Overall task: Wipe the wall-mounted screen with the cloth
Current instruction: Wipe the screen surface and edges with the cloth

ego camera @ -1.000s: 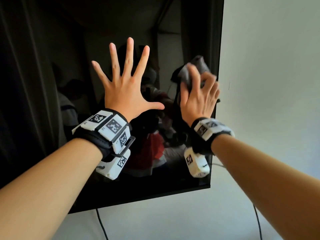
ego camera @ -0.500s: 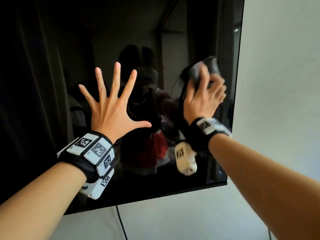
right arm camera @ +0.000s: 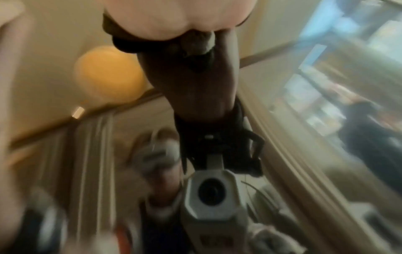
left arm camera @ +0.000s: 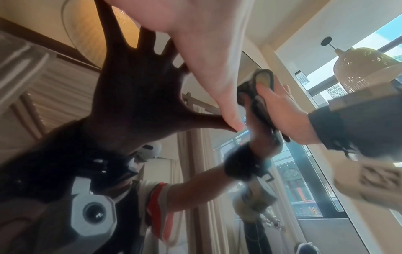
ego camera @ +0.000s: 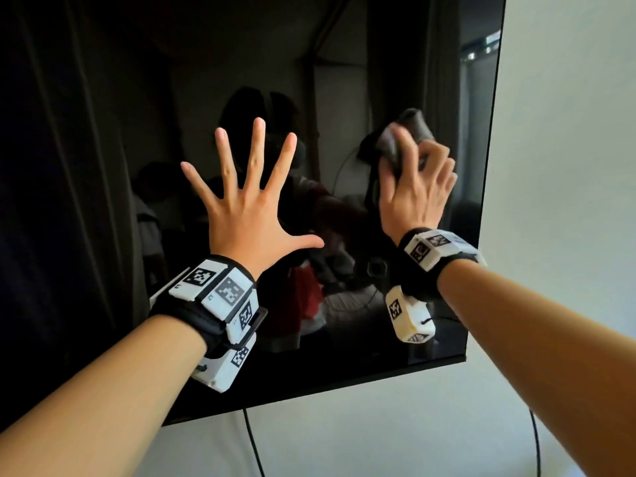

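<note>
The wall-mounted screen (ego camera: pixel 103 166) is a large black glossy panel that mirrors the room. My left hand (ego camera: pixel 247 201) is spread flat with straight fingers against the glass near its middle; the left wrist view shows its thumb (left arm camera: pixel 226 110) meeting its own reflection. My right hand (ego camera: pixel 413 180) grips a crumpled grey cloth (ego camera: pixel 409 132) and presses it on the glass near the screen's right edge. The cloth (left arm camera: pixel 263 79) bunches out above the fingers. The right wrist view is blurred; a bit of cloth (right arm camera: pixel 195 44) shows under the palm.
A plain white wall (ego camera: pixel 568 166) lies right of and below the screen. Two dark cables (ego camera: pixel 253 442) hang down the wall under the screen's lower edge (ego camera: pixel 344 383). The glass reflects curtains, a window and a person.
The view has shifted, so both hands sit lower and more of the screen shows. The right hand with the cloth has drifted left, away from the screen's right edge. The left hand stays spread.
</note>
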{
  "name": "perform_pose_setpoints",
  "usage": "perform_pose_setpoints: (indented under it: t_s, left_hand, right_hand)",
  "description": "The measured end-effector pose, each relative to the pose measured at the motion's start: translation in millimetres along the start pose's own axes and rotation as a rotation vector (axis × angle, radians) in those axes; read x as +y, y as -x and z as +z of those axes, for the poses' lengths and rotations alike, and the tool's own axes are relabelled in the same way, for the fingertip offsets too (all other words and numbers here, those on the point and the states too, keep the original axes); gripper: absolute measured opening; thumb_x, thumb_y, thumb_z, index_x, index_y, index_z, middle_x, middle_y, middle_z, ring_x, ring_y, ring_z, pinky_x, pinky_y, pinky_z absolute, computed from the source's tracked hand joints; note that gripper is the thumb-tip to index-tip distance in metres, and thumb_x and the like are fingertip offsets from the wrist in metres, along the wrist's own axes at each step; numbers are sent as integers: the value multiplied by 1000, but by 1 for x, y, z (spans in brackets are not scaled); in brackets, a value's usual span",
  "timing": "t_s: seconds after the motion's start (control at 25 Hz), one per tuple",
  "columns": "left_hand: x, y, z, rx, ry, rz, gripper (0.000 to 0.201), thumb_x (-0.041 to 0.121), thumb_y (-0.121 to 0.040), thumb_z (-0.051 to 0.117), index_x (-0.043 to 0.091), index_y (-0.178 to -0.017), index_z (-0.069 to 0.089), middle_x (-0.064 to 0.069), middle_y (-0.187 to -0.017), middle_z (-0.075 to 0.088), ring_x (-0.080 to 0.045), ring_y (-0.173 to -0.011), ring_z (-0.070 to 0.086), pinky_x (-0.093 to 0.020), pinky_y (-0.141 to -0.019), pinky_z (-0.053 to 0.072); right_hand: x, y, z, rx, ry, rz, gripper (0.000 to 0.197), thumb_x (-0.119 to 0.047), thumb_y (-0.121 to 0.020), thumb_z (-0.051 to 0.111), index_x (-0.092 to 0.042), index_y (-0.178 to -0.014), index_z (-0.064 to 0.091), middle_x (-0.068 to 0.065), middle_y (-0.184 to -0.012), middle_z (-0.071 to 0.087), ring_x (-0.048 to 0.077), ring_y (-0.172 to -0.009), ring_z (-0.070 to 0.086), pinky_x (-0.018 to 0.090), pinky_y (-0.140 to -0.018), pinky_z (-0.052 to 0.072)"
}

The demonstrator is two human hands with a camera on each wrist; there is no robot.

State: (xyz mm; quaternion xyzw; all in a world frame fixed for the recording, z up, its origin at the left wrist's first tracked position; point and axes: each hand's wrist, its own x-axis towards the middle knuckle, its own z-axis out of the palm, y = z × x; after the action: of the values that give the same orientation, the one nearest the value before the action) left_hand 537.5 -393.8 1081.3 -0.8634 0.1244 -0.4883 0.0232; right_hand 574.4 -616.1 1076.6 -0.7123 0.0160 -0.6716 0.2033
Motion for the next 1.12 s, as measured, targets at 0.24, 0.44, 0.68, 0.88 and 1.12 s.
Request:
perform_pose_setpoints:
  t_s: [0.24,0.44,0.68,0.88,1.12]
  left_hand:
    - [-1,-1,-1,-1,8,-1,139,94,-52,53,32,-155,-17,-6,-164,-21,-44,-148,-17,-81,-105,3]
    - [-41,18,-9,10,-27,-4,141,94,-51,55,28,-157,-13,-8,-165,-17,-47,-148,-13,-79,-107,1]
    - [-96,40,-13,-69,22,-136,146,97,-47,51,30,-154,-21,-8,-162,-27,-49,-145,-21,-81,-105,0]
    - [-95,38,-11,-56,42,-128,147,95,-47,56,29,-155,-20,-9,-163,-25,-49,-145,-21,-82,-104,2]
    - [-97,41,-11,-37,18,-114,146,96,-48,54,28,-156,-16,-10,-164,-20,-50,-146,-15,-82,-104,8]
  right_hand:
    - [-31,36,7,-61,39,-171,44,-45,-92,45,-34,-135,45,7,-114,46,27,-97,42,38,-86,32]
    - [-64,15,10,43,-33,205,45,-45,-93,44,-36,-137,42,5,-116,44,26,-103,41,34,-91,28]
    - [-87,0,18,99,-77,245,42,-46,-94,40,-39,-136,42,4,-115,43,23,-100,41,39,-93,32]
    - [-121,58,33,-53,-16,-278,44,-45,-91,47,-34,-134,47,6,-111,46,26,-98,39,39,-87,31]
    - [-140,47,34,16,-50,1,45,-43,-91,49,-35,-135,46,5,-114,46,24,-100,39,38,-89,31]
